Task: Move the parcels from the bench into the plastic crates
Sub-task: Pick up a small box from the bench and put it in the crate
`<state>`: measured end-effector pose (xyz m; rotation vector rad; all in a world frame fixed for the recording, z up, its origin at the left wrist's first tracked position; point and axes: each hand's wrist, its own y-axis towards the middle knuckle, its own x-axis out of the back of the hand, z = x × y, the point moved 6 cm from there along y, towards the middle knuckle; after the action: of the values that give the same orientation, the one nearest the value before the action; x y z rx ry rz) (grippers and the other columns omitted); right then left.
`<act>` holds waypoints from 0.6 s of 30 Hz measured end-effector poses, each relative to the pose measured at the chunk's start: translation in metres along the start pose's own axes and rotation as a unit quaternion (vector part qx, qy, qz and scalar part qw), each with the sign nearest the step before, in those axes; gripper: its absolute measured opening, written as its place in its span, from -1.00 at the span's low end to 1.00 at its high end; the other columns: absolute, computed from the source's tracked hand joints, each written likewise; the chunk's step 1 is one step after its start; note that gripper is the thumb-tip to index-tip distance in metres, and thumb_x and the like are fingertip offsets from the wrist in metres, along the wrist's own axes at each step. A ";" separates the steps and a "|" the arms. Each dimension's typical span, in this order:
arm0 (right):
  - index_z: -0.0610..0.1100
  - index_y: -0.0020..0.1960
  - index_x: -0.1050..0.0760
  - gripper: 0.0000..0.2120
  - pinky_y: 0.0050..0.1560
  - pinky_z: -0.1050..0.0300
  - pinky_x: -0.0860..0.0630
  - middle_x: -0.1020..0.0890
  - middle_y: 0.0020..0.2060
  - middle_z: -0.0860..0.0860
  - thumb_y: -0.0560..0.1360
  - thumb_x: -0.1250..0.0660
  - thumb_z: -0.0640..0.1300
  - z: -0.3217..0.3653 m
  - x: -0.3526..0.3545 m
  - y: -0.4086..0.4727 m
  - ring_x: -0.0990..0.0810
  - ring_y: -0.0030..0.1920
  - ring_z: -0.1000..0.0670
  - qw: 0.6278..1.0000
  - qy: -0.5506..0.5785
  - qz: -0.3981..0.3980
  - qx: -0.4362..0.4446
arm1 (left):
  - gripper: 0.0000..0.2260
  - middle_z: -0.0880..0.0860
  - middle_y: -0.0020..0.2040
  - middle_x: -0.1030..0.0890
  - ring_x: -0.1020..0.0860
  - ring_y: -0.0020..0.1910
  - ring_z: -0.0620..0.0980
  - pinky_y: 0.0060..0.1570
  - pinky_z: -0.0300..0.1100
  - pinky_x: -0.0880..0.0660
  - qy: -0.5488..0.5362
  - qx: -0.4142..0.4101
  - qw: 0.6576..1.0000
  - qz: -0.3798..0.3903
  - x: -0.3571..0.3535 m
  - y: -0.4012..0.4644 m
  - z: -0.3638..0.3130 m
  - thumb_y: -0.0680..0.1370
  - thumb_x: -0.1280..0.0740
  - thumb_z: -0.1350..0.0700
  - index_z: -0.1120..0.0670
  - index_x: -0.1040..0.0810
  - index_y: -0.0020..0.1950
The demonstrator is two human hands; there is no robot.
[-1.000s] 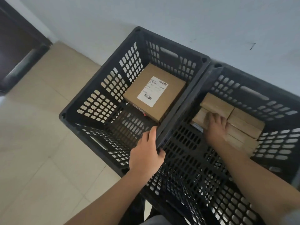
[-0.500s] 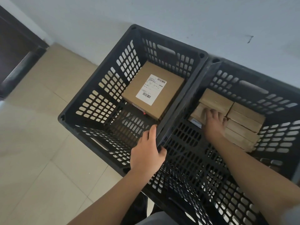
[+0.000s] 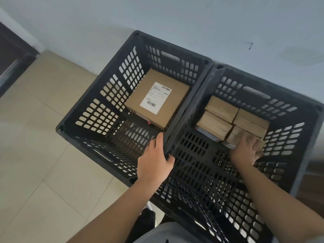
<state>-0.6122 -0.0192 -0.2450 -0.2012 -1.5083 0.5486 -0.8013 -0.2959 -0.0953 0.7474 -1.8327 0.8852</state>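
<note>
Parcels sit in two black crates. One big box (image 3: 157,100) with a white label lies in the left crate (image 3: 98,109), pushed to its far corner. Small boxes (image 3: 228,118) sit packed tight in the right crate (image 3: 298,137), likely to leave room for more. The right hand (image 3: 247,148) rests flat, fingers spread, on the nearest small box. The left hand (image 3: 154,163) grips the middle wall where the crates meet, maybe to steady them. Tall crate walls stand in the way of reaching in. Pale floor tiles (image 3: 35,137) fill the left of the frame.
</note>
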 end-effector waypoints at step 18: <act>-0.02 0.58 0.00 -0.12 0.47 -0.52 -0.05 -0.10 0.56 -0.22 0.49 -0.43 0.22 0.023 -0.003 0.007 -0.03 0.58 -0.24 1.000 0.000 -0.007 0.001 | -0.33 -0.01 0.31 -0.52 -0.59 0.15 -0.02 0.00 -0.07 -0.65 0.005 0.000 1.000 -0.010 -0.002 0.000 0.001 0.58 -0.36 -0.13 -0.03 -0.14 0.60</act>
<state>-0.6360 -0.0192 -0.2498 -0.1882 -1.5089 0.5389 -0.8009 -0.2964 -0.0973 0.7582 -1.8126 0.8736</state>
